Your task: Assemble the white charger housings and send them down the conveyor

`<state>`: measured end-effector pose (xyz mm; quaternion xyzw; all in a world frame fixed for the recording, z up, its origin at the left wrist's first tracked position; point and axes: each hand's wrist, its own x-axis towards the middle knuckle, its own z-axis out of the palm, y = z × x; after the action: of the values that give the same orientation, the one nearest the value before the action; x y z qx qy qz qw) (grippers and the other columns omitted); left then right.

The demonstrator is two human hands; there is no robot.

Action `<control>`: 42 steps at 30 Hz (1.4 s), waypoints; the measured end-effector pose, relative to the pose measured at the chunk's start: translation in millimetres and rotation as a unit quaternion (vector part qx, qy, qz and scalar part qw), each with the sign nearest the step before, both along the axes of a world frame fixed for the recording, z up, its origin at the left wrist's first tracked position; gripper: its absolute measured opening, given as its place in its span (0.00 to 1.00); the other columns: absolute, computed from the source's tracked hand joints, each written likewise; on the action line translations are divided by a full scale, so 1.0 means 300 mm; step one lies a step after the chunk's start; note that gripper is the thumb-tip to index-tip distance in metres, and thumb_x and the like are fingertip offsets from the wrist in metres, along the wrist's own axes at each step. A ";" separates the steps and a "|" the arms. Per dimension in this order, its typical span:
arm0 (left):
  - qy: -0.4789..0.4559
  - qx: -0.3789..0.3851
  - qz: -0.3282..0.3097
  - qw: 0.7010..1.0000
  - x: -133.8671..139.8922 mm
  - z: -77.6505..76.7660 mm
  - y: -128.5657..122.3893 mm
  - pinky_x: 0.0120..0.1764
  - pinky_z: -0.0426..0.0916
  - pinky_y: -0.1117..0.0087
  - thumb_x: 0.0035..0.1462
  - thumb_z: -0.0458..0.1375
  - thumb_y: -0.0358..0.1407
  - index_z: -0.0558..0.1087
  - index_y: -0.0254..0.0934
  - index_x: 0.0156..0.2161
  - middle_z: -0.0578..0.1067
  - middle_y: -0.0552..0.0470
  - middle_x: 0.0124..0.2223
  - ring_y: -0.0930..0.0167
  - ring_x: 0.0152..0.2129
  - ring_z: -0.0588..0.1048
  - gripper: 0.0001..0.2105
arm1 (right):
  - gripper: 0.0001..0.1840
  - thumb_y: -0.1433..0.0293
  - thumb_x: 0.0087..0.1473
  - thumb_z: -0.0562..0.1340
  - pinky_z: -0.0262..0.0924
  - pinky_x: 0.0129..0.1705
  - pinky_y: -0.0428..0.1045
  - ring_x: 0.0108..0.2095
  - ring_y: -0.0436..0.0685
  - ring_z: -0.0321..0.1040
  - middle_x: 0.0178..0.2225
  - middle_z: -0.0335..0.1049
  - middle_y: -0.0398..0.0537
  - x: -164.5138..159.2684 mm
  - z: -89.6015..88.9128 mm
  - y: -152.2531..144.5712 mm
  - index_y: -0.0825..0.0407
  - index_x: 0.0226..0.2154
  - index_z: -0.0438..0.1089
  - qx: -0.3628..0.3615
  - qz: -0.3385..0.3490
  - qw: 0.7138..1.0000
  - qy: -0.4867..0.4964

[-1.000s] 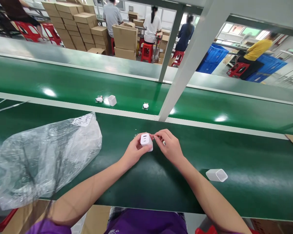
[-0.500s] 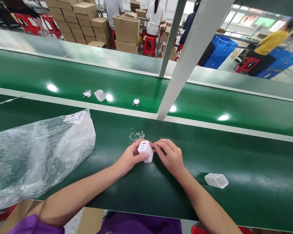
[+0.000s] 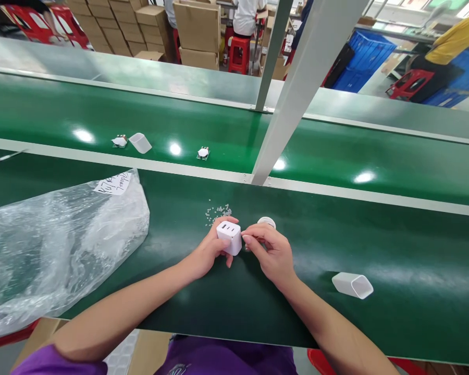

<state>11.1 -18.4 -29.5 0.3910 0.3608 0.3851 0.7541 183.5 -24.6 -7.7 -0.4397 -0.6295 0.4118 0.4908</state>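
Note:
My left hand [image 3: 210,249] is closed around a white charger [image 3: 229,240], its face with several port slots turned up and toward me. My right hand [image 3: 269,249] pinches thumb and forefinger together at the charger's right edge; whatever is between the fingertips is too small to make out. Just behind the right hand lies a round white object [image 3: 266,222], partly covered by the fingers. Small clear bits [image 3: 217,212] are scattered on the dark green work surface [image 3: 203,307] behind the charger. To the right, an open-ended white housing [image 3: 352,285] lies on its side.
A clear plastic bag [image 3: 74,234] with a written label covers the left side. On the green belt [image 3: 172,127] beyond sit two small circuit boards [image 3: 203,152] and another white housing [image 3: 140,142]. A grey post [image 3: 289,88] rises ahead. Co-workers, stacked cartons [image 3: 197,31] and blue crates [image 3: 359,60] are farther back.
The charger has turned in my left hand, bringing its port face round. The round white object now shows behind my right hand. Parts on the belt have shifted left.

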 end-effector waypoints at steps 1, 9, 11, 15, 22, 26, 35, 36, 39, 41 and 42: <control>0.002 -0.004 0.001 1.000 0.002 0.005 -0.001 0.21 0.69 0.73 0.50 0.60 0.45 0.64 0.41 0.49 0.71 0.54 0.34 0.73 0.23 0.71 0.22 | 0.07 0.64 0.58 0.63 0.69 0.29 0.48 0.31 0.53 0.71 0.33 0.75 0.47 0.000 -0.002 -0.001 0.47 0.32 0.75 -0.002 -0.007 1.000 0.005; 0.078 0.040 0.032 0.996 0.013 0.041 -0.014 0.34 0.78 0.68 0.52 0.64 0.40 0.69 0.39 0.44 0.73 0.51 0.40 0.69 0.38 0.74 0.15 | 0.07 0.70 0.60 0.60 0.70 0.32 0.48 0.32 0.52 0.71 0.34 0.75 0.46 -0.002 0.013 -0.007 0.47 0.34 0.75 0.082 -0.072 0.992 -0.056; 0.092 0.043 0.041 0.994 0.011 0.038 -0.017 0.34 0.78 0.68 0.52 0.64 0.40 0.69 0.39 0.42 0.73 0.53 0.39 0.70 0.37 0.74 0.14 | 0.08 0.73 0.59 0.61 0.70 0.34 0.48 0.32 0.52 0.72 0.34 0.76 0.45 -0.003 0.014 -0.009 0.47 0.35 0.75 0.137 -0.083 0.983 -0.092; 0.124 0.049 0.046 0.990 0.005 0.030 -0.021 0.33 0.77 0.69 0.49 0.68 0.40 0.68 0.39 0.41 0.74 0.54 0.35 0.72 0.31 0.75 0.17 | 0.10 0.75 0.60 0.60 0.70 0.35 0.50 0.33 0.53 0.73 0.34 0.76 0.45 -0.004 0.009 -0.015 0.46 0.38 0.75 0.195 -0.097 0.965 -0.146; 0.178 0.111 0.045 0.977 0.002 0.035 -0.019 0.31 0.73 0.71 0.46 0.69 0.41 0.67 0.40 0.41 0.76 0.52 0.37 0.69 0.32 0.77 0.20 | 0.12 0.76 0.59 0.60 0.70 0.35 0.49 0.32 0.53 0.73 0.34 0.76 0.46 -0.004 0.010 -0.019 0.46 0.39 0.76 0.232 -0.105 0.951 -0.172; 0.203 0.128 0.048 0.970 0.002 0.048 -0.020 0.29 0.72 0.72 0.45 0.69 0.41 0.67 0.39 0.40 0.76 0.51 0.39 0.70 0.32 0.78 0.20 | 0.12 0.78 0.58 0.61 0.70 0.33 0.48 0.31 0.52 0.72 0.33 0.76 0.45 -0.009 0.009 -0.017 0.47 0.39 0.76 0.254 -0.108 0.947 -0.162; 0.247 0.186 0.049 0.950 0.003 0.061 -0.022 0.26 0.72 0.75 0.47 0.68 0.39 0.67 0.39 0.39 0.76 0.56 0.36 0.73 0.29 0.78 0.17 | 0.11 0.80 0.55 0.63 0.69 0.31 0.47 0.30 0.51 0.71 0.32 0.75 0.47 -0.012 -0.005 -0.013 0.51 0.39 0.74 0.317 -0.113 0.924 -0.180; 0.251 0.193 0.049 0.947 0.003 0.061 -0.022 0.27 0.72 0.75 0.47 0.67 0.38 0.67 0.39 0.39 0.76 0.56 0.35 0.73 0.28 0.78 0.16 | 0.11 0.80 0.55 0.63 0.69 0.31 0.47 0.30 0.51 0.71 0.32 0.75 0.47 -0.012 -0.006 -0.014 0.51 0.39 0.74 0.323 -0.115 0.920 -0.188; 0.267 0.215 0.057 0.938 0.000 0.060 -0.022 0.28 0.73 0.76 0.48 0.66 0.38 0.68 0.39 0.39 0.76 0.56 0.36 0.74 0.29 0.78 0.15 | 0.11 0.80 0.55 0.63 0.69 0.31 0.46 0.30 0.51 0.71 0.32 0.75 0.46 -0.014 -0.008 -0.016 0.51 0.39 0.74 0.334 -0.119 0.913 -0.200; 0.276 0.227 0.063 0.932 -0.001 0.060 -0.022 0.28 0.73 0.76 0.49 0.66 0.38 0.68 0.39 0.38 0.76 0.56 0.36 0.75 0.28 0.78 0.14 | 0.11 0.80 0.55 0.63 0.69 0.32 0.46 0.30 0.51 0.71 0.33 0.75 0.46 -0.016 -0.010 -0.018 0.51 0.39 0.74 0.326 -0.118 0.918 -0.191; 0.279 0.231 0.065 0.930 -0.002 0.060 -0.022 0.27 0.73 0.77 0.49 0.66 0.38 0.68 0.39 0.38 0.76 0.56 0.35 0.75 0.28 0.78 0.14 | 0.11 0.80 0.55 0.63 0.70 0.32 0.46 0.31 0.51 0.71 0.33 0.75 0.46 -0.017 -0.011 -0.018 0.51 0.39 0.74 0.319 -0.117 0.922 -0.184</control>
<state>10.6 -25.0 -11.3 0.6217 0.4826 0.3811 0.4851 178.4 -30.1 -10.9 -0.3989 -0.7507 0.0405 0.5251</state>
